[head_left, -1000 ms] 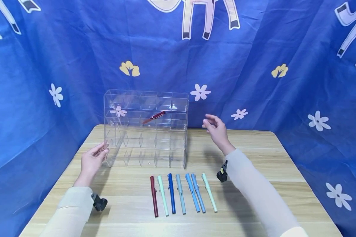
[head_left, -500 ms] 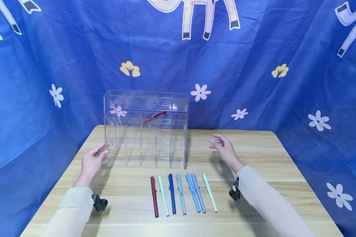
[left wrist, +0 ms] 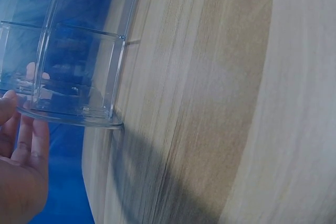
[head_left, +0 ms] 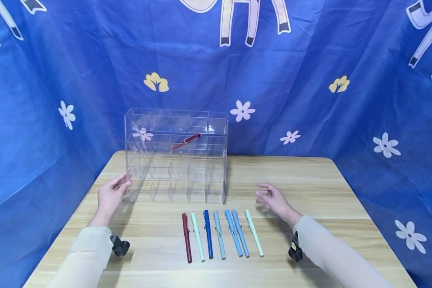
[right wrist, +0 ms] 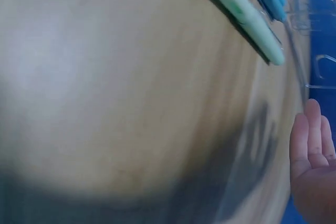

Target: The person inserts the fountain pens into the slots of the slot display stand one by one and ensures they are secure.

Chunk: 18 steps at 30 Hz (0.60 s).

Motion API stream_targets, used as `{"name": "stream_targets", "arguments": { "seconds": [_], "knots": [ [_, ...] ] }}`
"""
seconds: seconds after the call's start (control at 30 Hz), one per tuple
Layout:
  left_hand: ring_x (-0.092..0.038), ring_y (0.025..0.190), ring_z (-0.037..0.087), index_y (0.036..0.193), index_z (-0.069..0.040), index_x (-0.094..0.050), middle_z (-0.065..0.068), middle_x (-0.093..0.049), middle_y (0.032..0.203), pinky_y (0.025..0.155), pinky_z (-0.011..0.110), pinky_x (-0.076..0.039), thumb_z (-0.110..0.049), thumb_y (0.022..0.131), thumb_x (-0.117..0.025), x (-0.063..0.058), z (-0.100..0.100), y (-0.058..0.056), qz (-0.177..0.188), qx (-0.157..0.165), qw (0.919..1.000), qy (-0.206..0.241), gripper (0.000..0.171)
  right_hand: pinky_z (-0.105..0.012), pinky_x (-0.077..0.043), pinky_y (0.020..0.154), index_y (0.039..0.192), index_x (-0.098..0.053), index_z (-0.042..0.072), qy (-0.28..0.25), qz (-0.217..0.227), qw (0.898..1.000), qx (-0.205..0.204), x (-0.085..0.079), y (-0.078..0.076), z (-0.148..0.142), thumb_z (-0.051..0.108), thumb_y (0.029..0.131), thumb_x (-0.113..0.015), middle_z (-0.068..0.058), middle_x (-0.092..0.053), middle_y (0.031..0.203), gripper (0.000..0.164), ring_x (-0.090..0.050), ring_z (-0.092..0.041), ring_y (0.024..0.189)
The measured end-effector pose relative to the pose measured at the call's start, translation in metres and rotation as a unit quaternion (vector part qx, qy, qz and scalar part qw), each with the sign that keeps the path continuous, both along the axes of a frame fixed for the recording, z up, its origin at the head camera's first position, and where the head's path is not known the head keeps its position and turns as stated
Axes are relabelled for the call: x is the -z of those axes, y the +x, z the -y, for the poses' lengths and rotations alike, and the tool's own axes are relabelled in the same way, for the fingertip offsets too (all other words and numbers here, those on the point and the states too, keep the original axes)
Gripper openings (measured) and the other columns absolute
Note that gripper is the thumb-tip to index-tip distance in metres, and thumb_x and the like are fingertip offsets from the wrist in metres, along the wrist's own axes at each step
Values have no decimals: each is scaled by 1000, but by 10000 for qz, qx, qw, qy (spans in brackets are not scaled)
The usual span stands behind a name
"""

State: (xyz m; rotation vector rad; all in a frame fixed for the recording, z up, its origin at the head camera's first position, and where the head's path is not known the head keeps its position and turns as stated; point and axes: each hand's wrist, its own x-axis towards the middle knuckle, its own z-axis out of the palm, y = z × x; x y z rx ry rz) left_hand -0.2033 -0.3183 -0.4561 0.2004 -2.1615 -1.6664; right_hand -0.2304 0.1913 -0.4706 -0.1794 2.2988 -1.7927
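A clear acrylic compartment rack (head_left: 180, 174) stands upright on the table, left of centre. My left hand (head_left: 111, 194) grips the front edge of its left side panel, thumb on one face and fingers on the other; the left wrist view shows the fingers (left wrist: 38, 137) at that edge. A dark red pen (head_left: 186, 141) lies slanted in an upper row of the rack. My right hand (head_left: 275, 202) hovers right of the rack, fingers loosely extended and holding nothing. Nearest to it is a pale green pen (head_left: 254, 233), the rightmost in a row on the table.
Several more capped pens lie side by side in front of the rack: a dark red pen (head_left: 187, 238), a mint pen (head_left: 197, 237), a dark blue pen (head_left: 208, 234) and lighter blue ones (head_left: 234, 233). A blue patterned curtain (head_left: 295, 88) encloses the wooden table (head_left: 309, 180).
My right hand has come down toward the table and nearer the front, away from the rack's upper rows. The left hand, rack and pens have stayed put.
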Motion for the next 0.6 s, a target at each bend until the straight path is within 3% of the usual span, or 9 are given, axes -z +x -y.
{"name": "stream_targets", "arguments": {
  "seconds": [0.2,0.37,0.6],
  "knots": [
    [-59,82,-12,131,8,-50,-12,-67,105,68,12,-54,-2,92,-62,-1,0,0,-1,-50,9999,-101,42,-42,-59,76,139,-40,-1,165,364,9990,-182,9,9,0,21,92,-65,-23,-58,121,57,-65,-32,93],
    [-59,82,-12,131,8,-50,-10,-67,107,68,12,-54,-2,92,-62,-2,-1,0,4,-51,9999,-118,42,-41,-60,71,135,-42,-5,463,362,9974,-419,12,18,2,20,92,-65,-22,-62,115,55,-65,-32,90],
    [-59,82,-13,131,8,-50,-14,-66,105,68,12,-54,-3,92,-62,-3,-2,1,69,-96,9999,-99,42,-40,-60,66,131,-45,-6,613,608,9947,-564,14,31,10,18,86,-72,-13,-63,102,57,-66,-26,85]
  ]
}}
